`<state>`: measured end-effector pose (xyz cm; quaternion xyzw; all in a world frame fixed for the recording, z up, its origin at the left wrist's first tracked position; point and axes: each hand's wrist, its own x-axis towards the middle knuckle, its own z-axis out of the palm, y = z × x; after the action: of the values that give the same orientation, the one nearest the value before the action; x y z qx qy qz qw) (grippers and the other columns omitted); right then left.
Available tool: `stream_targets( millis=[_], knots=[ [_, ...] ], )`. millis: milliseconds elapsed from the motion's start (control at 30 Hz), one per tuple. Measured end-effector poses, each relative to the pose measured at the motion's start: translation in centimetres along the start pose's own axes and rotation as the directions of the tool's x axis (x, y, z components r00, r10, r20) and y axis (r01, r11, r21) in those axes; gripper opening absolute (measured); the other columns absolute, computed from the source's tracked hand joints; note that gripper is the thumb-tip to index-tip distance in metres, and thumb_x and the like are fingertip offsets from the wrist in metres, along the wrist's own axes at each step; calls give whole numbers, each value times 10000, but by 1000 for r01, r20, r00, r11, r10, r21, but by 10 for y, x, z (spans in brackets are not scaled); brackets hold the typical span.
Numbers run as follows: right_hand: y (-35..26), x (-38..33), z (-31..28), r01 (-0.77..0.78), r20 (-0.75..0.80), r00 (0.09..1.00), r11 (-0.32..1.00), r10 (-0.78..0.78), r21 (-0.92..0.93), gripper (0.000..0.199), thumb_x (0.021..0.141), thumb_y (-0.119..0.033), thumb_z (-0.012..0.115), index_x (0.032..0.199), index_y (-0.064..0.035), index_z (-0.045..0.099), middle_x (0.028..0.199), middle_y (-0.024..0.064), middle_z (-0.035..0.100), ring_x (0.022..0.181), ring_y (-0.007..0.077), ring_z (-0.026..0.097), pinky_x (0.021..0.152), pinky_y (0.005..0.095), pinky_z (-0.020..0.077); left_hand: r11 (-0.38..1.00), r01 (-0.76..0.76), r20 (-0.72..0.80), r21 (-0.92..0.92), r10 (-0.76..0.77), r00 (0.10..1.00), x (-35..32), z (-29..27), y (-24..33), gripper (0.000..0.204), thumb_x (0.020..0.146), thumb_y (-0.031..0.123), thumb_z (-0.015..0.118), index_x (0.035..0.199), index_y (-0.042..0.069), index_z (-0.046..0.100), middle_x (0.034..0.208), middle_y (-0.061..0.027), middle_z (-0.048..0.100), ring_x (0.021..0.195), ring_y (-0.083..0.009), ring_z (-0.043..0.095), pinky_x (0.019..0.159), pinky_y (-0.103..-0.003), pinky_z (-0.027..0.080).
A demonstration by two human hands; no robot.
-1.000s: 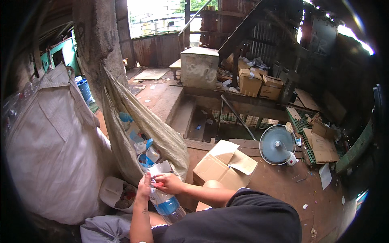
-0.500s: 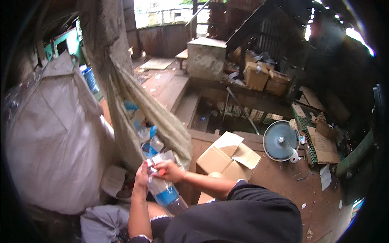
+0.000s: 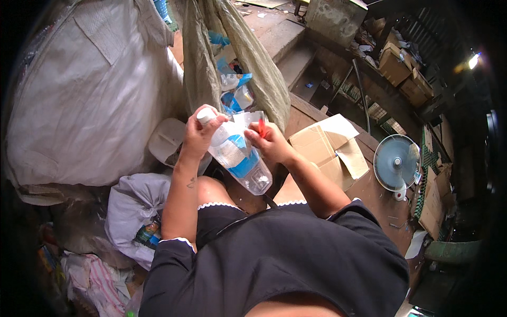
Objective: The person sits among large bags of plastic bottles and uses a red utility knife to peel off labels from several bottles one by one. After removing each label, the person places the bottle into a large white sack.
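My left hand (image 3: 198,134) grips a clear plastic bottle (image 3: 257,183) by its neck, just below the white cap (image 3: 206,115). The bottle slants across above my lap, its base toward my right thigh. A blue and white label (image 3: 244,165) is wrapped around its body. My right hand (image 3: 272,145) is closed beside the bottle's upper part, with a small red object (image 3: 262,128) showing at its fingers; its kind is unclear. Those fingers also touch a loose whitish flap (image 3: 248,119). Just beyond both hands, an open sack (image 3: 266,79) holds blue and white label scraps (image 3: 240,98).
A big stuffed whitish sack (image 3: 95,105) stands at the left. Near it are a white plastic container (image 3: 166,138) and a grey bag (image 3: 138,203) with bottles inside. To the right stand an open cardboard box (image 3: 322,150) and a fan (image 3: 397,162). Behind them the floor drops into a recess (image 3: 330,79).
My view has tipped further down, toward my lap. The hands have moved apart: the left stays at the bottle's neck, while the right has shifted off the neck to the bottle's right side.
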<state>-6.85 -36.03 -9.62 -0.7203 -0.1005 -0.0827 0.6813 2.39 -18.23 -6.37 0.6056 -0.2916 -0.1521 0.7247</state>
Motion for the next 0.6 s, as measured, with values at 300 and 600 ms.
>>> stream_targets(
  millis=[300, 600],
  knots=[
    [16, 4, -21, -97, -41, 994, 977, 106, 190, 303, 925, -228, 512, 662, -82, 472, 575, -83, 395, 514, 18, 360, 457, 217, 272, 954, -84, 175, -289, 138, 975, -11, -16, 5, 177, 525, 189, 587, 612, 75, 485, 637, -77, 563, 797, -219, 571, 1036, -403, 293],
    [20, -13, 5, -182, 52, 982, 983, 182, -9, 191, 813, -122, 669, 910, 8, 569, 786, -18, 554, 761, 49, 480, 665, 231, 405, 950, -152, 229, -272, 217, 949, -27, -15, 19, 177, 532, 222, 612, 545, 93, 492, 576, -64, 578, 684, -201, 565, 977, -395, 335]
  ],
)
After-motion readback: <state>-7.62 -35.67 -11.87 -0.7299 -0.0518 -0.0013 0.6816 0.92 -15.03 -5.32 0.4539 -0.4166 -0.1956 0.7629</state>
